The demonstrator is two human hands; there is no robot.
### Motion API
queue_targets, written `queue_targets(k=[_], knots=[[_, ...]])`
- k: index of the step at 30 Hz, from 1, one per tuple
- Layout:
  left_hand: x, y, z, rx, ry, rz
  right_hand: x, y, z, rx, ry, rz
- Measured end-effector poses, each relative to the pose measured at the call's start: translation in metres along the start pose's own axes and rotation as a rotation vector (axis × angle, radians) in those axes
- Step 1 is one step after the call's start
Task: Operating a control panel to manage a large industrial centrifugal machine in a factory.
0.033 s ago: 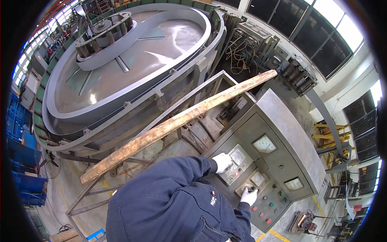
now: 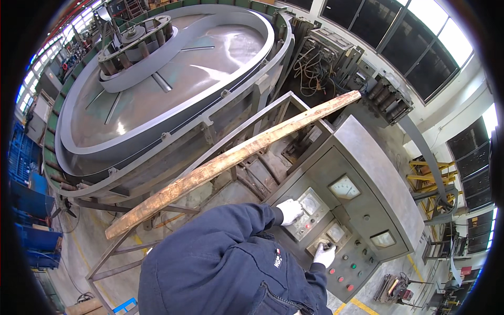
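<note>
While the white-gloved left hand [image 2: 290, 211] rests at the left side of the sloping grey metal control panel [image 2: 378, 210], its grip impossible to tell, the white-gloved right hand [image 2: 324, 255] pinches a small dark knob [image 2: 326, 244] nearer the front. Adjusting that knob appears the step in hand; the next move seemingly calls for light fingertip turning.
</note>
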State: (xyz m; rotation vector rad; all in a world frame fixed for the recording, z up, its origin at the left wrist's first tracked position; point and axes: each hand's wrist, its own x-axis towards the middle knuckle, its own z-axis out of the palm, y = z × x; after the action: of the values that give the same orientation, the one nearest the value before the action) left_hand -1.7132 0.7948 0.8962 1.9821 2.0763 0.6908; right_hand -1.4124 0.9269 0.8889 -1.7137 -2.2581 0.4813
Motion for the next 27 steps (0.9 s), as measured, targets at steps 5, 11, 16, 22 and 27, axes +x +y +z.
queue_targets(k=[5, 11, 16, 22, 27], knots=[[0.0002, -0.0026, 0.0068, -0.009, 0.037, 0.013, -0.0003, 0.0009, -0.0003, 0.007, 0.001, 0.012], [0.0010, -0.0057, 0.0107, -0.018, 0.010, -0.002, -0.0002, -0.0014, -0.0013, 0.008, -0.005, 0.018], [0.0012, -0.0048, 0.0092, -0.017, 0.002, 0.002, -0.0009, -0.0026, -0.0021, 0.003, 0.005, 0.015], [0.0012, -0.0037, 0.0073, -0.007, -0.015, -0.003, -0.0002, -0.0017, -0.0015, -0.004, -0.008, 0.027], [0.0018, -0.0061, 0.0113, -0.017, -0.036, -0.014, 0.0002, -0.0004, -0.0003, 0.001, -0.007, 0.021]])
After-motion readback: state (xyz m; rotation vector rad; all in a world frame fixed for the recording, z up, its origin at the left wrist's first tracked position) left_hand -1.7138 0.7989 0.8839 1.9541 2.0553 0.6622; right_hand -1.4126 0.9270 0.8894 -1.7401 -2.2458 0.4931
